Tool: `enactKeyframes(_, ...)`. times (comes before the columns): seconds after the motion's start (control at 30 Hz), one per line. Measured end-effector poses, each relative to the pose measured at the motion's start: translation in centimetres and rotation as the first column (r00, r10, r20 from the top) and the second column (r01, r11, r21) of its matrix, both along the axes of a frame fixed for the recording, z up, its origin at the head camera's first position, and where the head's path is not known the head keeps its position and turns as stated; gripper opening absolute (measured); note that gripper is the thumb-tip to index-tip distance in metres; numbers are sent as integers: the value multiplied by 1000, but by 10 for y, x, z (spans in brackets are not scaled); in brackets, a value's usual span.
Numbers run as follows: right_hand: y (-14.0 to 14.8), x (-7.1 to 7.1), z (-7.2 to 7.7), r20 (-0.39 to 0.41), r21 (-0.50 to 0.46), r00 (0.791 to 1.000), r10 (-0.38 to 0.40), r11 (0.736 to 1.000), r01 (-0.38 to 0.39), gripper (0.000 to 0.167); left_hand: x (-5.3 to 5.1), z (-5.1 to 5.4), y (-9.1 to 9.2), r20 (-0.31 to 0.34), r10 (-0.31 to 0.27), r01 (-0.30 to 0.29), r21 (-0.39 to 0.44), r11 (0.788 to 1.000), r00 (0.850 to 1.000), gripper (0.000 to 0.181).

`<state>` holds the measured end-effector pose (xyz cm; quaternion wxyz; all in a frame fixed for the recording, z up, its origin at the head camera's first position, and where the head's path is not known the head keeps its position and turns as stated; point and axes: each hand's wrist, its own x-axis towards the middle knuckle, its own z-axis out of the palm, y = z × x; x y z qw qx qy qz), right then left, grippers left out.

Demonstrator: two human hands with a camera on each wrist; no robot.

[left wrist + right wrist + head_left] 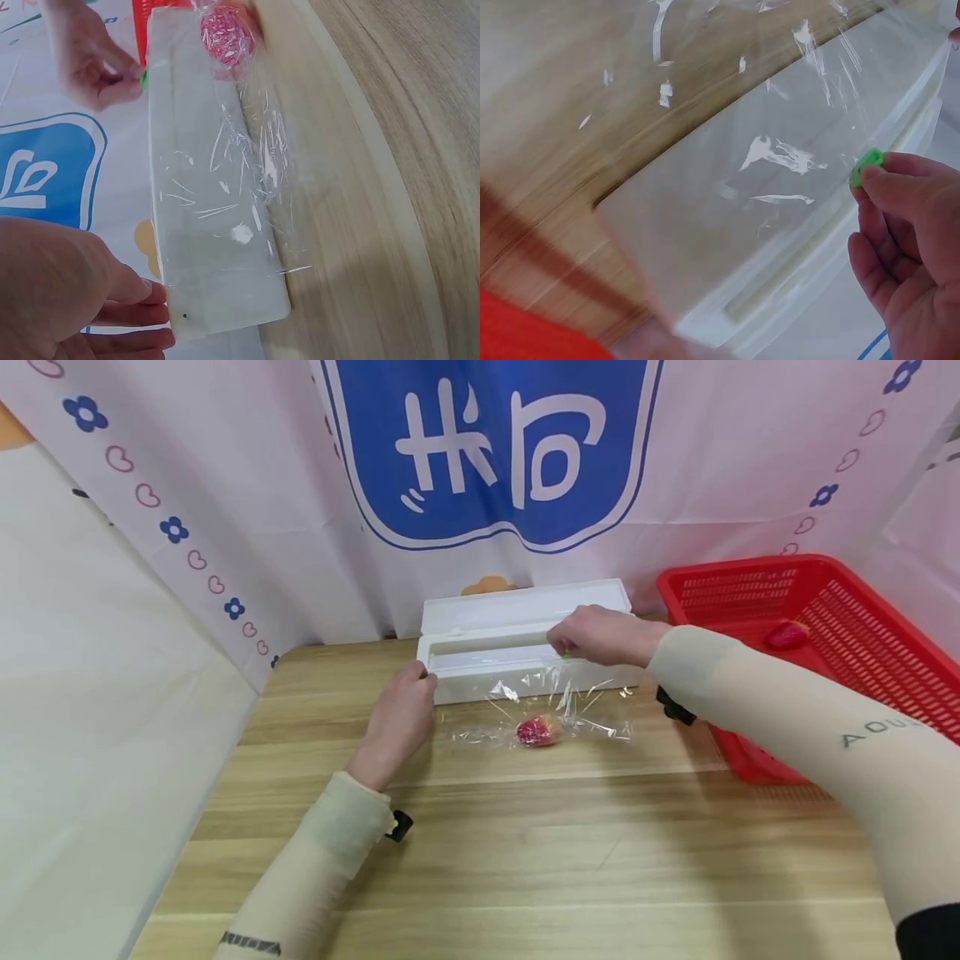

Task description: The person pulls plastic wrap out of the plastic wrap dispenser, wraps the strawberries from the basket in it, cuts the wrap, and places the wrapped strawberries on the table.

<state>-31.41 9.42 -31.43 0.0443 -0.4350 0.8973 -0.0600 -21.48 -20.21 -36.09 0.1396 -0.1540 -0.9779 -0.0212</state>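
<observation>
A long white cling film box (525, 681) lies on the table with its lid (525, 603) raised at the back. My left hand (399, 718) grips the box's left end, thumb and fingers at its corner in the left wrist view. At the film's edge, my right hand (600, 637) pinches a small green slide cutter (866, 166) between thumb and fingers. Clear cling film (240, 232) stretches over the box front and onto the table. Under or in the film lies a red and pale-yellow fruit-like piece (538, 730); its kind is unclear.
A red plastic basket (738, 570) stands at the right, with a similar red piece (786, 635) inside. Behind the box hangs a white cloth (262, 485) with a blue emblem. Wooden tabletop (525, 860) extends toward me.
</observation>
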Motion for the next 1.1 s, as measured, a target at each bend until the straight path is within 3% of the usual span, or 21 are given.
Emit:
enactKeyframes(0.4,25,1,-2,18,-29,1000,-17,999,18,17,-1,3,0,26,36,-35,-42,999,999,14)
enactKeyframes(0.6,29,0,-2,8,-31,1000,-13,999,14,16,-5,7,0,29,73,-74,53,996,997,27)
enactKeyframes(0.8,32,1,-2,5,-36,1000,-20,999,20,16,-15,8,0,-50,88,-84,84,993,995,37)
enactKeyframes(1.1,44,2,2,51,-6,996,-74,997,74,14,-24,7,0,-42,122,-116,108,987,992,19)
